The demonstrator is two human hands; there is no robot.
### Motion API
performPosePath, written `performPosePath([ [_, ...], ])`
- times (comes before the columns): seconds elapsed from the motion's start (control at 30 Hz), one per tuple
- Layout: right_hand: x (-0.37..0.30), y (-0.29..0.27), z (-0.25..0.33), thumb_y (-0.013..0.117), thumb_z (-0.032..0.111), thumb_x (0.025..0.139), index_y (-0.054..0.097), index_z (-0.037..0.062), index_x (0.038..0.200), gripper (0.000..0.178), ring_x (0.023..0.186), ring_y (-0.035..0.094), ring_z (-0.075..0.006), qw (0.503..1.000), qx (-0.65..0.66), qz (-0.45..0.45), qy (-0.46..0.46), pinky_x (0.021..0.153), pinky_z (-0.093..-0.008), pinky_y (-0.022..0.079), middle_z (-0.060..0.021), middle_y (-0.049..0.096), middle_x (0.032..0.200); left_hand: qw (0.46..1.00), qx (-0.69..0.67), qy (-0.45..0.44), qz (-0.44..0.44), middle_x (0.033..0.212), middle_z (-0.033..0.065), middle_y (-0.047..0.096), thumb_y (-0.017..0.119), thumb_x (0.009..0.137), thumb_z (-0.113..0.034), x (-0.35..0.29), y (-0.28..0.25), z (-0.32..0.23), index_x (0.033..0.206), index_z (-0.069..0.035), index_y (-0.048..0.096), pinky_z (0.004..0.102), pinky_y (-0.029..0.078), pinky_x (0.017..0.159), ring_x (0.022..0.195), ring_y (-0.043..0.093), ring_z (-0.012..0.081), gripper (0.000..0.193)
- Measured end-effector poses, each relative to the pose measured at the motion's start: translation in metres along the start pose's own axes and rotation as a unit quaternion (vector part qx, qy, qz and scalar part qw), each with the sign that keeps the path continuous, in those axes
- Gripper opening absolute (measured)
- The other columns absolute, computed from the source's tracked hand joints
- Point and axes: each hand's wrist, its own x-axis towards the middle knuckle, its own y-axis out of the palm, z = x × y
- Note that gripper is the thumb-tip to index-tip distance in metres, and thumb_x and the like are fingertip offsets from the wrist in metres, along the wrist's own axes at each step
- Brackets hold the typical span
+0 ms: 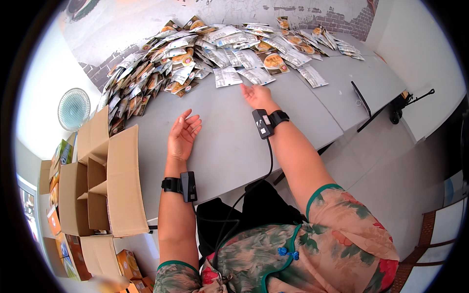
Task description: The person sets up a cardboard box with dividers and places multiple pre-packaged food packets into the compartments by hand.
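Note:
A large heap of flat sachets (181,59), some silver-white side up and others showing brown fronts with food pictures, covers the far side of the grey table (220,141). My right hand (258,95) reaches to the heap's near edge, its fingers loosely extended. Its fingertips are beside a white sachet (227,77) and just below another white sachet (257,76); contact cannot be made out. Nearer to me, my left hand (183,134) hovers over the bare tabletop, palm turned inward and fingers slightly curled and apart, with nothing in it. Both wrists carry black strapped devices joined by a cable.
An open cardboard box (126,180) with inner dividers stands against the table's left side. More cartons (68,259) are stacked beyond it. A round fan (74,110) is at the far left. On the right are a table seam and a black wheeled trolley (396,110).

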Motion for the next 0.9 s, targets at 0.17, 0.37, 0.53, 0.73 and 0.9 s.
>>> performPosePath([
  [0.17, -0.002, 0.01, 0.005, 0.034, 0.01, 0.096, 0.031, -0.0055, 0.112, 0.022, 0.104, 0.056, -0.0364, 0.999, -0.019, -0.038, 0.003, 0.077, -0.0353, 0.054, -0.0328, 0.041, 0.123, 0.999, -0.026, -0.015, 0.026, 0.109, 0.0148, 0.058, 0.045, 0.092, -0.034, 0.0, -0.007, -0.002, 0.126, 0.001, 0.043, 0.0339, 0.046, 0.088, 0.098, 0.057, 0.022, 0.049],
  [0.37, -0.005, 0.014, -0.004, 0.045, 0.007, 0.09, 0.039, -0.0052, 0.102, 0.018, 0.098, 0.058, -0.0339, 0.987, -0.125, -0.035, -0.095, 0.077, -0.0345, 0.054, -0.019, 0.05, 0.102, 0.999, -0.023, -0.028, 0.04, 0.108, 0.0144, 0.058, 0.046, 0.092, -0.036, 0.0, -0.004, -0.004, 0.126, 0.001, 0.043, 0.0334, 0.046, 0.088, 0.099, 0.057, 0.022, 0.05],
  [0.53, -0.029, 0.017, -0.027, 0.046, 0.012, 0.087, 0.047, -0.0048, 0.088, 0.017, 0.092, 0.061, -0.0296, 0.935, -0.257, 0.019, -0.245, 0.079, -0.0374, 0.051, -0.0122, 0.054, 0.082, 0.998, -0.034, -0.044, 0.033, 0.106, 0.0156, 0.058, 0.046, 0.092, -0.036, 0.002, -0.002, -0.003, 0.125, 0.002, 0.043, 0.0347, 0.047, 0.088, 0.099, 0.057, 0.0234, 0.05],
  [0.73, -0.082, 0.049, -0.039, 0.041, 0.012, 0.085, 0.051, -0.0033, 0.084, 0.018, 0.091, 0.064, -0.034, 0.908, -0.261, 0.246, -0.218, 0.076, -0.0381, 0.052, -0.0181, 0.062, 0.092, 0.996, -0.056, -0.064, 0.009, 0.109, 0.018, 0.057, 0.046, 0.092, -0.036, 0.0, -0.003, -0.005, 0.127, 0.002, 0.039, 0.0375, 0.047, 0.09, 0.104, 0.056, 0.0273, 0.052],
  [0.9, -0.098, 0.053, -0.048, 0.037, 0.018, 0.085, 0.054, -0.0063, 0.1, 0.033, 0.084, 0.066, -0.0285, 0.872, -0.296, 0.374, -0.113, 0.071, -0.0346, 0.052, -0.0191, 0.064, 0.095, 0.992, -0.113, -0.05, 0.003, 0.114, 0.0192, 0.055, 0.051, 0.09, -0.036, 0.001, -0.007, -0.006, 0.127, 0.001, 0.037, 0.0356, 0.051, 0.083, 0.104, 0.057, 0.0309, 0.055],
])
